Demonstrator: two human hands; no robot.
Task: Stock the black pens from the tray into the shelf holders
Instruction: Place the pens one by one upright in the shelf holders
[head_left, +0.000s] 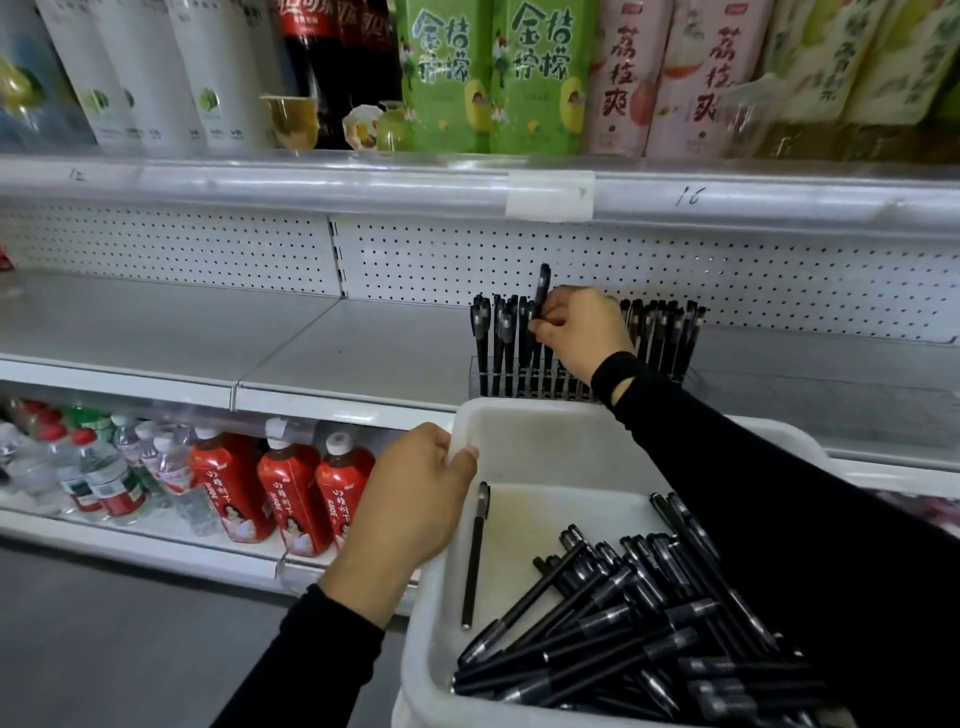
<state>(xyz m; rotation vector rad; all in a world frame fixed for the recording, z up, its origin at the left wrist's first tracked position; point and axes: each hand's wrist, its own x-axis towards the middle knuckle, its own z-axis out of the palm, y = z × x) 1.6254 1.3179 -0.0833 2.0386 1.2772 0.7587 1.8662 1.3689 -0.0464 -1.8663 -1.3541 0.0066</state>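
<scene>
**Step in hand: seat one pen in the holder.**

1. Location. The holder (524, 384) stands on the shelf (337, 353), at 12 o'clock from the tray (519, 415). Rows of pens (498, 332) already stand in it on both sides of the right hand (584, 327). The stock pile (649, 639) lies at 5 o'clock in the tray. A lone pen (475, 556) lies apart at the tray's 9 o'clock side.

2. Right hand. The fingertips pinch the pen (542, 291) at mid-barrel. The pen is nearly upright and its top stands above its neighbours. Its lower end is hidden among them, so it cannot be told whether it has entered a slot.

3. Recommended procedure. Keep the barrel vertical, line the lower end up over a free slot, and lower it straight. Release only once it bottoms out. A tilted entry is likely to knock the adjacent pens or jam between two slots.

4. Arm pose. The right arm enters at 4 o'clock and crosses over the tray toward 11 o'clock. The wrist is raised above the holder and the back of the hand faces the camera.

5. Left hand (410, 499). It grips the tray's rim at 10 o'clock, fingers curled over the edge, which appears to steady the tray. Maintain this grip during insertion.
</scene>
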